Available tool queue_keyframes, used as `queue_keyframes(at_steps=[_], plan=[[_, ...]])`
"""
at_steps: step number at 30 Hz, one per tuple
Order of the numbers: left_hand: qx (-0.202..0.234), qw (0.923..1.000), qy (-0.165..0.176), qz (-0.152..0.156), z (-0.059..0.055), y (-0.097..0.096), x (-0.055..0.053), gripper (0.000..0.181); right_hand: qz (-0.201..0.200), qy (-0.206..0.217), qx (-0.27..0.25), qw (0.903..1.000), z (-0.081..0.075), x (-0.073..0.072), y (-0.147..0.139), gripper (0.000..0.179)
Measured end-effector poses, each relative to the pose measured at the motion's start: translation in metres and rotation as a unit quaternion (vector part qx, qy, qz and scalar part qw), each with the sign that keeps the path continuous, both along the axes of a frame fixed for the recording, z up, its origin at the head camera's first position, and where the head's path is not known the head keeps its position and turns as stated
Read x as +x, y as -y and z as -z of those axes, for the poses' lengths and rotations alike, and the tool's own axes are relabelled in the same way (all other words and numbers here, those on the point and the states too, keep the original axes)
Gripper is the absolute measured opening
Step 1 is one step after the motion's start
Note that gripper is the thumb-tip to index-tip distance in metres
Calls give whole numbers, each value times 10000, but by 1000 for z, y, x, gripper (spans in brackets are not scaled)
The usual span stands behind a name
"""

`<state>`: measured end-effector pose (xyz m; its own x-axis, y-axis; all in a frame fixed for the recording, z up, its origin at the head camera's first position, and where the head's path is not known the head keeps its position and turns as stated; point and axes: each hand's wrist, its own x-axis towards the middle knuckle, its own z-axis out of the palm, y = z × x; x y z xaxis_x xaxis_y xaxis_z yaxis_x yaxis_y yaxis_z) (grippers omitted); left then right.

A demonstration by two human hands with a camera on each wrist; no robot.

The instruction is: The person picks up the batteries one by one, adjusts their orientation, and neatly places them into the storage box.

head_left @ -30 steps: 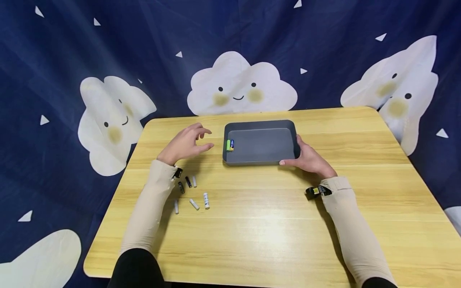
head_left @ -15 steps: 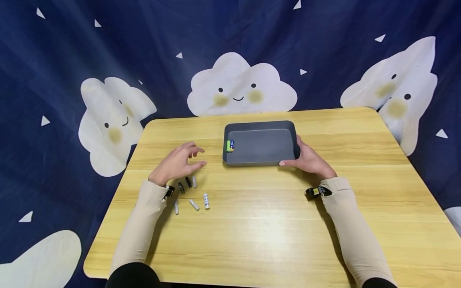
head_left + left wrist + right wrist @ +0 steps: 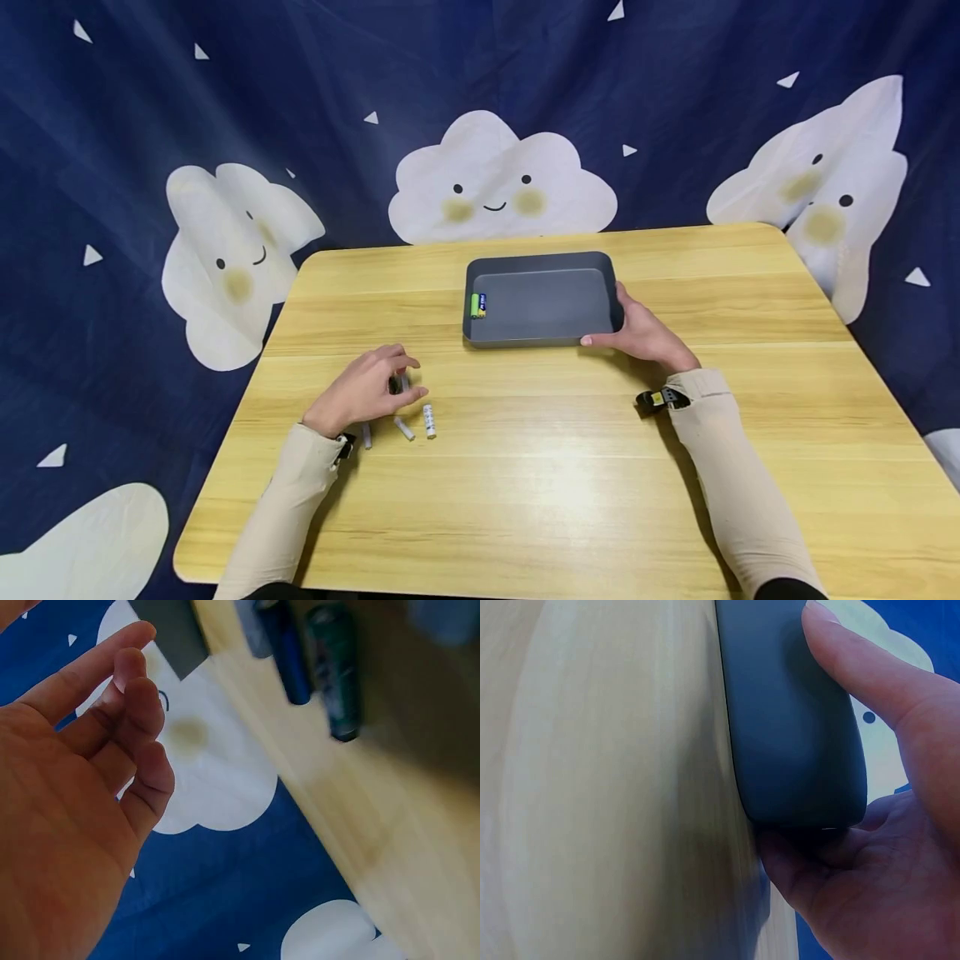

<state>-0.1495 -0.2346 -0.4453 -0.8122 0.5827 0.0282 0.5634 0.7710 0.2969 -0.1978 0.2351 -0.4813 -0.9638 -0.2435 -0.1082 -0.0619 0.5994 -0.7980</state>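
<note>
My left hand [image 3: 363, 387] hovers over loose batteries on the table's left, fingers loosely bent and holding nothing. Between its thumb and fingers a black battery [image 3: 394, 385] and a slim white battery [image 3: 405, 382] show from above. The left wrist view has a dark green battery [image 3: 335, 675] and a dark blue battery [image 3: 288, 656] apart from the palm. With my right hand [image 3: 647, 335] I grip the near right corner of a grey tray [image 3: 551, 302], thumb on its front wall. Inside the tray's left end lie a green battery [image 3: 475, 306] and a blue battery [image 3: 482, 306].
Nearer the front lie a thicker white battery [image 3: 429, 422], a slim white battery [image 3: 405, 428] and another white battery [image 3: 367, 436] beside my left wrist. The wooden table [image 3: 540, 467] ends at a blue curtain [image 3: 330, 100] with white clouds.
My left hand has come down and toward me, from beside the tray's left end to over the loose batteries. My right hand and the tray have stayed in place.
</note>
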Motion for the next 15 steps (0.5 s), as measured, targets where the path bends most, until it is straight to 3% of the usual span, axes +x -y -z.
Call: queue_keyframes(at_steps=[9, 15], plan=[[-364, 9990, -110, 237, 4, -9, 21, 49, 12, 51, 65, 10000, 0, 1, -1, 132], [-694, 9971, -243, 179, 8, -15, 31, 59, -14, 22, 14, 10000, 1, 0, -1, 132]])
